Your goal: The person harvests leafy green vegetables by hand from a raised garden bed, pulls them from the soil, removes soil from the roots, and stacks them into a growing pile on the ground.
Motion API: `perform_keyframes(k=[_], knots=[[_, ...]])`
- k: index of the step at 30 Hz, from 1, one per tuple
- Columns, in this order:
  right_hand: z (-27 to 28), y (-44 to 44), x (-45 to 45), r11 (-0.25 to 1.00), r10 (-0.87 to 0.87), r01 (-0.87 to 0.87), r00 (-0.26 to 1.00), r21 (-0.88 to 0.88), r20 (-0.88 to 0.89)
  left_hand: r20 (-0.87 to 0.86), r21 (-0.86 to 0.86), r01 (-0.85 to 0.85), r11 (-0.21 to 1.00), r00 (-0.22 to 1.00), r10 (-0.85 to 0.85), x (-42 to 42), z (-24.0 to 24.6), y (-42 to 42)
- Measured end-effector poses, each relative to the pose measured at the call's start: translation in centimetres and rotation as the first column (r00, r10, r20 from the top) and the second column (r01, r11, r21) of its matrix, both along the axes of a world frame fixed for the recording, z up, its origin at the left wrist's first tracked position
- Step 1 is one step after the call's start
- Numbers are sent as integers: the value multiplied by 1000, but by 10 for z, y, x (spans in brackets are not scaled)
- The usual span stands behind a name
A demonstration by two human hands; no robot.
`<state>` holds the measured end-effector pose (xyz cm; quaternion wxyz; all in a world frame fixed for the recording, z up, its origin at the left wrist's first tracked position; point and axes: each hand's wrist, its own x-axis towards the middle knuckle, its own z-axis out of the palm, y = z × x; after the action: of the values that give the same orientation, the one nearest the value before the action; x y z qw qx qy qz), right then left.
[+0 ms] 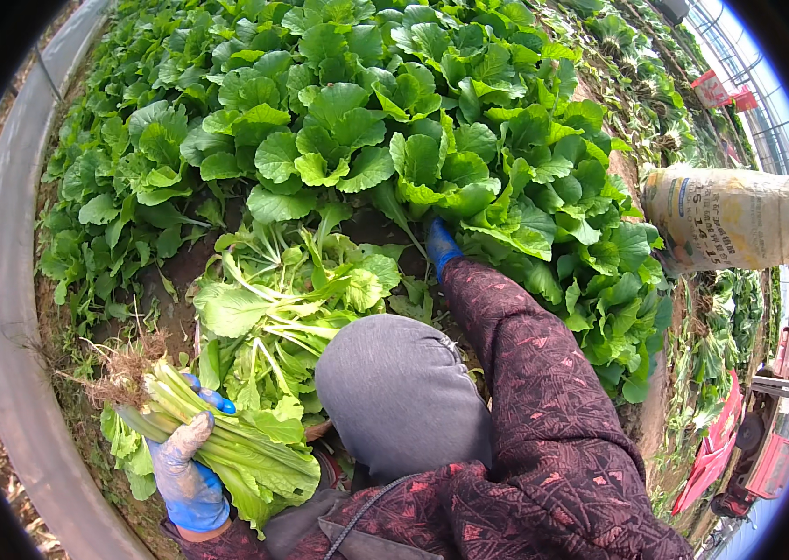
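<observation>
My left hand (188, 465), in a muddy blue and white glove, is closed around a bunch of leafy greens (226, 437) at the lower left. The bunch's soil-covered roots (125, 371) point to the upper left. Out ahead, my right hand (441, 245), in a blue glove, reaches in at the base of the standing green plants (440, 164). Leaves hide its fingers, so its grip cannot be made out. Between the hands lies a heap of loose pale-green leaves and stalks (275, 315) on the soil. My knee (401, 392), in grey cloth, is beside the heap.
Dense leafy plants (338, 70) fill the bed ahead. A printed woven sack (730, 217) stands at the right, near rows of pulled plants (709, 322). Red sheeting (713, 448) and a red wheeled machine (762, 469) are at the lower right. A plastic-film wall (9, 294) curves along the left.
</observation>
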<state>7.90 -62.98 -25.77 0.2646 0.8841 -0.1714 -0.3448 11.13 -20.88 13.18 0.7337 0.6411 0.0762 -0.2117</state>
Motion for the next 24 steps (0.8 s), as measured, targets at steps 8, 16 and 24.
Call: perform_keyframes(k=[8,16,24], knots=[[-3,-15,-5,997,-1,5,999,-77,44,-12,2,-33,999,999,33,-1,-2,8],[19,-32,3,934,-215,252,962,252,-166,-16,-14,-20,1000,1000,20,1,-2,11],[12,-36,-7,961,-256,235,954,145,154,-33,8,-22,1000,999,23,0,-4,18]])
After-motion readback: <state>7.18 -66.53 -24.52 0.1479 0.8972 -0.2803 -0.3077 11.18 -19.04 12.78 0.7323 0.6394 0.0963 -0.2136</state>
